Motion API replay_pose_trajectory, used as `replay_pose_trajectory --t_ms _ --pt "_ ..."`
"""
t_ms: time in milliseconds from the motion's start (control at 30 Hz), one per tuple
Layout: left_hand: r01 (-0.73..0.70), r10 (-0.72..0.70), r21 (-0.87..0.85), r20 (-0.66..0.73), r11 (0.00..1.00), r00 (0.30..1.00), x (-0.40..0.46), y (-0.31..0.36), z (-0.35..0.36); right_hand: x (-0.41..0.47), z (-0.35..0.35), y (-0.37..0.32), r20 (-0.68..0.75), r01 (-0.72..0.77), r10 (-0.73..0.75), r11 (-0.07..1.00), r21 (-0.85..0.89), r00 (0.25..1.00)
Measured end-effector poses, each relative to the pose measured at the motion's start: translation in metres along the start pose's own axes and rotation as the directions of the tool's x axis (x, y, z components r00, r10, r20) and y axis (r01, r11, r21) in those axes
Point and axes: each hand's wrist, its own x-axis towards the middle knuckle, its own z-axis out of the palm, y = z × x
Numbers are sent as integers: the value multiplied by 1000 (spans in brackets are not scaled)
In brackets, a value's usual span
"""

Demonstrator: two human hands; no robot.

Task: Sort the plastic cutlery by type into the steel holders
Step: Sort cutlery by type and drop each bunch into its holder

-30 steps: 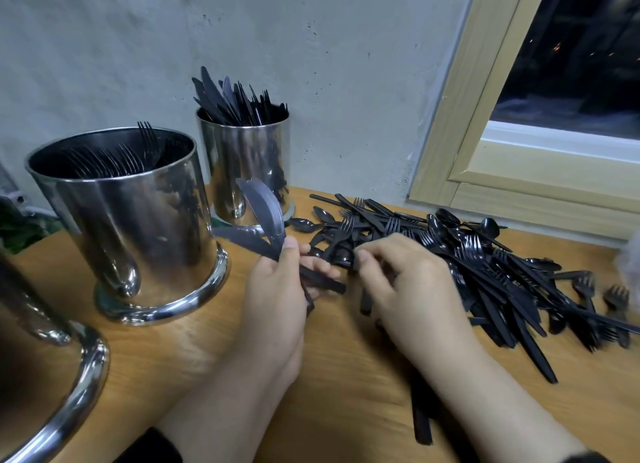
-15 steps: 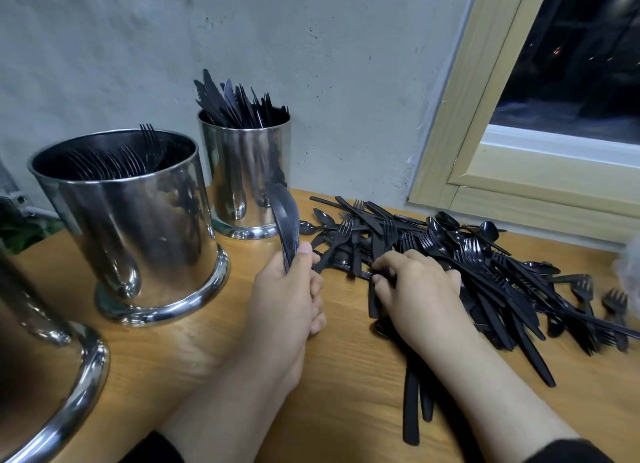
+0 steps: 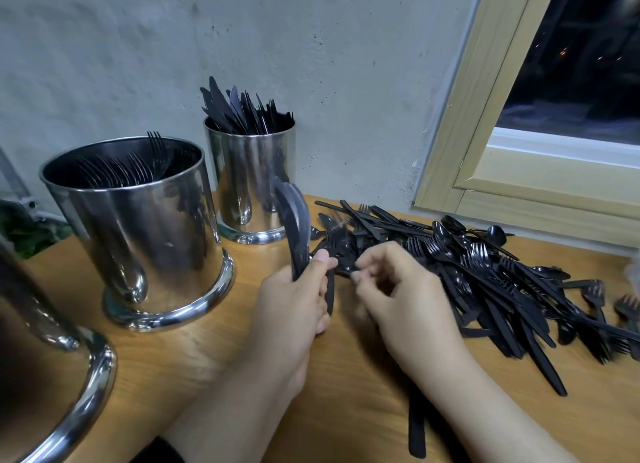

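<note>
Maybe halfway: fork holder (image 3: 138, 227) and knife holder (image 3: 250, 182) partly filled, big mixed pile (image 3: 485, 279) left. Left hand (image 3: 294, 300) grips knives (image 3: 296, 227); right hand (image 3: 401, 296) pinches something, can't tell what.

The wooden table (image 3: 346, 393) has a warm orange-brown surface with visible grain, and it is shiny in some places from the light above. Behind the table stands a wall (image 3: 311, 64) of pale grey, rough plaster with small dark specks. To the right of the table's back edge there is a window frame (image 3: 467, 116) of light yellow wood, which goes up at a slant and meets a wide sill. Inside the frame the window glass (image 3: 588, 64) is dark, with a few small orange lights far outside.
</note>
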Motion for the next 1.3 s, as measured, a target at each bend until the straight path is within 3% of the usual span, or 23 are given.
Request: replay_pose_trajectory --t_ms 100,200,267,367,500,733,967,1133,1300 --pt "-9 8 39 28 999 1000 -1 1 2 -6 12 -8 84 18 -20 999 26 996" --pt "-23 25 42 -43 999 999 -1 3 1 -6 13 -7 94 14 -13 1000 -5 995" --pt "-52 55 34 -116 998 992 2 5 -3 -4 11 -4 110 79 -58 978 -194 992" --pt "-88 88 7 -168 996 982 3 7 -4 -3 16 -5 294 258 -114 815 -518 949" --pt "-78 78 8 -171 997 982 3 5 -3 -2 24 -2 359 244 -15 760 -603 933" --pt "-81 97 93 -186 992 978 5 1 -6 -3 20 1 288 187 -38 839 -512 957" --pt "-51 63 66 -192 996 979 4 3 -3 -4 12 -6 20 49 -47 995 -88 999" --pt "-53 59 45 -160 998 985 0 7 -2 -10 16 -14 106 -42 18 973 226 994" --pt "-43 43 8 -170 999 984 0 9 -1 -12 20 -22 185 -81 35 965 251 982"
